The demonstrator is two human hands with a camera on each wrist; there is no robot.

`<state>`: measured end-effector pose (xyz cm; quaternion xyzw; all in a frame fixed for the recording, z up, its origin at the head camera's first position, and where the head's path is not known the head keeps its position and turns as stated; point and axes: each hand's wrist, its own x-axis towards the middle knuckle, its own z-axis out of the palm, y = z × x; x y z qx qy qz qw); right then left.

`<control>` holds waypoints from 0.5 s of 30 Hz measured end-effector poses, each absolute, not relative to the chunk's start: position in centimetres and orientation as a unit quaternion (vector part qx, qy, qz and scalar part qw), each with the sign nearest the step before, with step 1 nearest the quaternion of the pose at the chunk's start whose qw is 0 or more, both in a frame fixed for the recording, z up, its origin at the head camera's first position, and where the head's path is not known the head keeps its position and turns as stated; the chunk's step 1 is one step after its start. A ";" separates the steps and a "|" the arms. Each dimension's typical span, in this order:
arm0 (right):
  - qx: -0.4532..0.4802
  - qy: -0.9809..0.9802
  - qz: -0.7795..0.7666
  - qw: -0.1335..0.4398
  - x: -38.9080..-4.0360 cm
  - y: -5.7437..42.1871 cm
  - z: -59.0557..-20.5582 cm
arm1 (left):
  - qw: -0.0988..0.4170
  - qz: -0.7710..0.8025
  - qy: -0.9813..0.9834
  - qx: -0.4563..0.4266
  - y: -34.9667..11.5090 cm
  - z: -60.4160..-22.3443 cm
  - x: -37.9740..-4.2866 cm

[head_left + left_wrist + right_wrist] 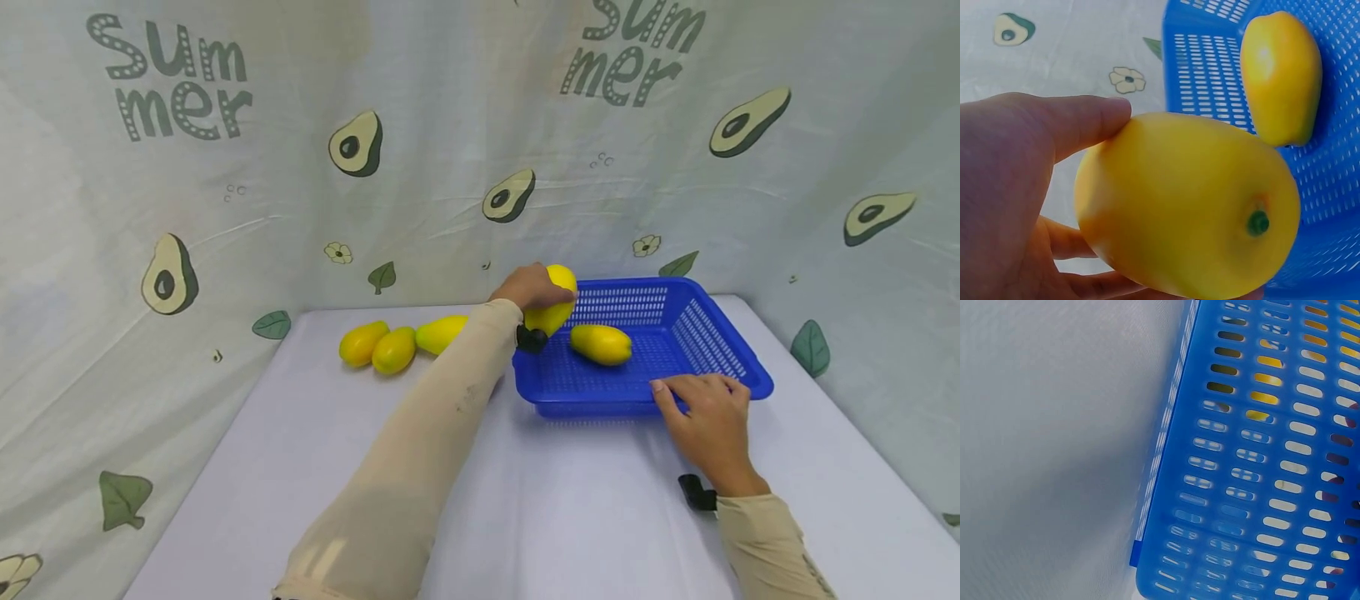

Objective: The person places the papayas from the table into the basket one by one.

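Observation:
My left hand [531, 286] grips a yellow mango [1185, 206] above the left side of a blue perforated basket [592, 392]. In the left wrist view, my thumb lies on the mango's upper side and my fingers pass beneath it; its green stem end faces right. A second yellow fruit [601, 345], longer in shape, lies inside the basket. My right hand [708, 421] holds the basket's front rim near the right corner, its fingertips hidden. The right wrist view shows the basket's slotted wall, with yellow behind the slots, but not the hand.
Left of the basket, two yellow-green mangoes [378, 347] lie on the white-covered table [300, 467], beside a longer yellow-green fruit [440, 333] partly hidden by my left sleeve. A printed cloth [420, 200] hangs behind the table and at both sides.

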<state>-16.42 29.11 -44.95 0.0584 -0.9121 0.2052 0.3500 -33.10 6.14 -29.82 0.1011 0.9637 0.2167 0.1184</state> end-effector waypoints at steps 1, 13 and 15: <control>0.059 -0.912 0.205 0.351 -16.4 29.1 -44.9 | 0.120 0.218 0.963 0.104 6.0 -29.8 -33.1; 0.056 -0.913 0.202 0.350 -16.5 29.1 -45.0 | 0.155 0.249 0.948 0.121 4.7 -28.9 -33.3; 0.054 -0.914 0.203 0.348 -16.4 29.0 -45.0 | 0.134 0.234 0.954 0.131 4.3 -28.6 -33.2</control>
